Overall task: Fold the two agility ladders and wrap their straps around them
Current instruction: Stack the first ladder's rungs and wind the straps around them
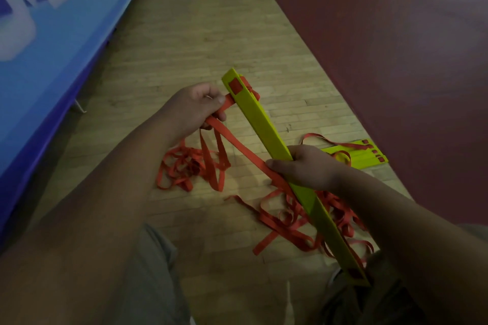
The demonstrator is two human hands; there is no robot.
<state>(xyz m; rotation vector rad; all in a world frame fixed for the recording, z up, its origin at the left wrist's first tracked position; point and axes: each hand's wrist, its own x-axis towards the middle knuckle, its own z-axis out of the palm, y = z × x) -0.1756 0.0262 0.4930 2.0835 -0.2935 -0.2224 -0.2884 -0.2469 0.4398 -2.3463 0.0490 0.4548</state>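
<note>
A stack of yellow-green ladder rungs [260, 116] is held up over the wooden floor, tilted from upper left to lower right. My right hand [303, 166] grips the stack at its middle, thumb pressing a red strap [237, 142] against it. My left hand [192, 107] pinches the same strap near the stack's upper end. Loose red strap loops [190, 166] hang from my left hand and lie tangled on the floor, more of them [287, 221] under the stack. A second ladder's yellow-green rungs [361, 157] lie flat on the floor to the right, with red strap on them.
A blue padded mat [52, 34] with white lettering borders the floor on the left. A dark red floor area [396, 34] fills the right. My knees in grey shorts [150, 272] are at the bottom.
</note>
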